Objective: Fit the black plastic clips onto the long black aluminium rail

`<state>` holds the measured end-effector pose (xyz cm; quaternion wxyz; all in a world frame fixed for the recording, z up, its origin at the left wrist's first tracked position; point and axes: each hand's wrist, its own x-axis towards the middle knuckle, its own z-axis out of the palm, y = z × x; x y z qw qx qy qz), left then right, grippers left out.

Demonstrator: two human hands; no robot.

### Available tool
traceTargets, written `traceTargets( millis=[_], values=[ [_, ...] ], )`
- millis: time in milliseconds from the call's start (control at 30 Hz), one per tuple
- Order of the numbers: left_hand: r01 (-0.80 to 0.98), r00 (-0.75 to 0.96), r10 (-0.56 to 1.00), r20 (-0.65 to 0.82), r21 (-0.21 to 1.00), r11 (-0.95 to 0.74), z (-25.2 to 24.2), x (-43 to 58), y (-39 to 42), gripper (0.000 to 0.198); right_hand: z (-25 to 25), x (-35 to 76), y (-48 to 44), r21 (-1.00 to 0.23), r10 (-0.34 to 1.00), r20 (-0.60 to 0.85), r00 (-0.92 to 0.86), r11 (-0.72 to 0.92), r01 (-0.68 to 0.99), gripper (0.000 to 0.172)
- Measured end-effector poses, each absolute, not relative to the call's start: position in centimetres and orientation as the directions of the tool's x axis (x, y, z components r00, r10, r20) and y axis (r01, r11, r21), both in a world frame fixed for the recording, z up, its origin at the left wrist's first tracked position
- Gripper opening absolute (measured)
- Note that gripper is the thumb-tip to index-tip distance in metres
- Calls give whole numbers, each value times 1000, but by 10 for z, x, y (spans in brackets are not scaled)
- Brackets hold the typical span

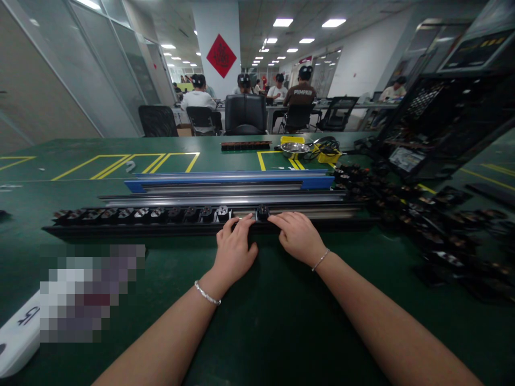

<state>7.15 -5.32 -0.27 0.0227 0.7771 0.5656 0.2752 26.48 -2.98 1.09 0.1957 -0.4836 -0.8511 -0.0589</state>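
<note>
A long black rail (193, 229) lies across the table in front of me, with a row of small round-faced black socket modules (176, 214) along its left part. One separate socket module (263, 212) sits in the rail to the right of that row, past a gap. My left hand (236, 249) rests its fingertips on the rail in this gap, just left of the separate module, with fingers and thumb apart. From the other side, my right hand (300, 236) has its fingers bent together, their tips against the module's right side.
Behind the rail lie silver metal strips (225, 200) and a blue strip (134, 186). Many loose black modules (446, 257) are heaped at right beside a black computer case (434, 123). A metal bowl (295, 149) stands farther back. A white, partly pixelated object (22, 327) lies at front left.
</note>
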Motion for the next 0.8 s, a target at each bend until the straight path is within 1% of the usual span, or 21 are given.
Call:
traceTargets(
  millis=[167, 267, 500, 800],
  values=[
    [859, 199, 895, 400, 368, -356, -2, 71, -51, 51, 10, 264, -29, -80, 829, 349, -438, 492, 867, 38],
    [857, 192, 895, 403, 375, -353, -2, 70, -50, 49, 7, 264, -28, -69, 845, 333, -419, 464, 883, 37],
    [857, 190, 887, 421, 370, -359, -3, 70, -46, 46, 3, 265, -27, -86, 841, 353, -410, 466, 881, 35],
    [845, 155, 892, 424, 411, -342, -2, 69, -46, 42, 1, 264, -27, -114, 826, 390, -407, 482, 869, 31]
  ],
)
